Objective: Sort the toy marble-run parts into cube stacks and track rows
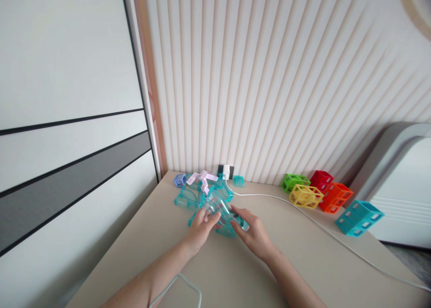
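Observation:
Between my hands is a clear, see-through tube-shaped plastic piece point(222, 208) with teal parts, tilted above the table. My left hand point(202, 225) grips its left side, thumb on top. On its right end my right hand point(251, 229) closes with bent fingers. Teal translucent plastic pieces point(186, 199) lie behind and beneath it, partly hidden by it. Pale purple flat pieces point(204, 178) rest on that pile, and a small blue frame-like piece point(179, 180) sits at its left.
Open-sided block frames stand at right: green point(295, 182), yellow point(305, 196), red point(321, 180), orange point(335, 196) and teal point(358, 217). A white charger point(226, 172) is plugged in at the wall, its white cable point(323, 227) crossing the table point(235, 272). Another cable point(182, 276) loops by my left forearm.

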Motion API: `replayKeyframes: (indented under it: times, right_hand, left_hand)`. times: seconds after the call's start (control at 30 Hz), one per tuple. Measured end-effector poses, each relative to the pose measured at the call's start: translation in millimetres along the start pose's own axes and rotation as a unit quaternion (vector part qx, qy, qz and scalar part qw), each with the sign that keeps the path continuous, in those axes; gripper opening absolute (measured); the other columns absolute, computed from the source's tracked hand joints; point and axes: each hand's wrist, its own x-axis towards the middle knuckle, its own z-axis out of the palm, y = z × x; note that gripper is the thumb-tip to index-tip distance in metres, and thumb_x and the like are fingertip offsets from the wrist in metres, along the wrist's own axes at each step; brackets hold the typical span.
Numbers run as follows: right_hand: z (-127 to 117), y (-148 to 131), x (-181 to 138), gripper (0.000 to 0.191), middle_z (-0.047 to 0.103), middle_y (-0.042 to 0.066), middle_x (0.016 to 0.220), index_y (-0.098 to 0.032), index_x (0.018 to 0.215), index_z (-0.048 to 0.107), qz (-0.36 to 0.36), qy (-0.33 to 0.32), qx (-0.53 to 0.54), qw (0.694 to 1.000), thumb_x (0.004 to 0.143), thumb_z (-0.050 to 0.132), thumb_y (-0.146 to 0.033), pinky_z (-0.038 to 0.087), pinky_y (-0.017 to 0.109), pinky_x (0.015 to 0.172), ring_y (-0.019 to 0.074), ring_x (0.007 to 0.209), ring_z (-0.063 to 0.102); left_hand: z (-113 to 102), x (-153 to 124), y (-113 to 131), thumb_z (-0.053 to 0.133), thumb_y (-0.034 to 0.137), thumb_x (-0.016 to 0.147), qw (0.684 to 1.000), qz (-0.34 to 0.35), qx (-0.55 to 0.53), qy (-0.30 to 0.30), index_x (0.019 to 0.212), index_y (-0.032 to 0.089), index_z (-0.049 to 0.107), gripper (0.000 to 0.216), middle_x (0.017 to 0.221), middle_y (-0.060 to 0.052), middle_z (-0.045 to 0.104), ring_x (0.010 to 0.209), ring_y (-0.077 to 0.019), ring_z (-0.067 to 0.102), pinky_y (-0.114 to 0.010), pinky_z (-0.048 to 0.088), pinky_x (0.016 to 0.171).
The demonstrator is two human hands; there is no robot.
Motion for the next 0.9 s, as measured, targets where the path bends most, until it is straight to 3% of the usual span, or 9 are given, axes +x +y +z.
replayKeyframes:
  times: [0.2, 0.4, 0.77, 0.9]
  right_hand:
    - [-0.3, -2.7, 1.1, 0.041, 0.069, 0.012, 0.127, -0.022, 0.128, 0.066, 0.035, 0.003, 0.076, 0.996, 0.094, 0.059, -0.044, 0.049, 0.05, 0.102, 0.031, 0.115, 0.064]
    - [2.3, -7.8, -0.7, 0.041, 0.071, 0.01, 0.124, -0.024, 0.13, 0.065, 0.022, -0.033, 0.08, 0.996, 0.093, 0.061, -0.042, 0.051, 0.048, 0.099, 0.0305, 0.111, 0.066]
    - [1.7, -5.7, -3.3, 0.041, 0.069, 0.011, 0.128, -0.024, 0.131, 0.064, 0.033, -0.045, 0.083, 0.995, 0.095, 0.058, -0.042, 0.046, 0.05, 0.104, 0.0311, 0.117, 0.063]
    - [0.7, -9.0, -2.1, 0.043, 0.066, 0.01, 0.13, -0.025, 0.134, 0.06, -0.001, -0.056, 0.091, 0.994, 0.094, 0.061, -0.039, 0.047, 0.044, 0.104, 0.0279, 0.118, 0.062]
  left_hand:
    - [-0.4, 0.9, -3.1, 0.079, 0.043, 0.075, 1.0, -0.019, -0.011, -0.014, 0.122, 0.022, 0.062, 0.054, 0.121, -0.011, 0.07, 0.095, -0.0225, 0.07, -0.029, 0.058, 0.069]
    - [-0.4, 1.4, -5.5, 0.08, 0.046, 0.074, 1.0, -0.005, -0.008, -0.024, 0.11, 0.022, 0.066, 0.046, 0.114, -0.009, 0.072, 0.1, -0.0246, 0.07, -0.03, 0.059, 0.071]
    - [-0.5, 0.7, -4.5, 0.08, 0.043, 0.075, 1.0, -0.004, -0.018, -0.022, 0.11, 0.021, 0.065, 0.044, 0.113, -0.009, 0.073, 0.098, -0.0228, 0.07, -0.027, 0.058, 0.068]
    - [-0.3, 0.7, -3.4, 0.078, 0.043, 0.078, 1.0, 0.004, -0.017, -0.023, 0.11, 0.021, 0.064, 0.041, 0.114, -0.008, 0.072, 0.097, -0.0217, 0.07, -0.028, 0.058, 0.07]
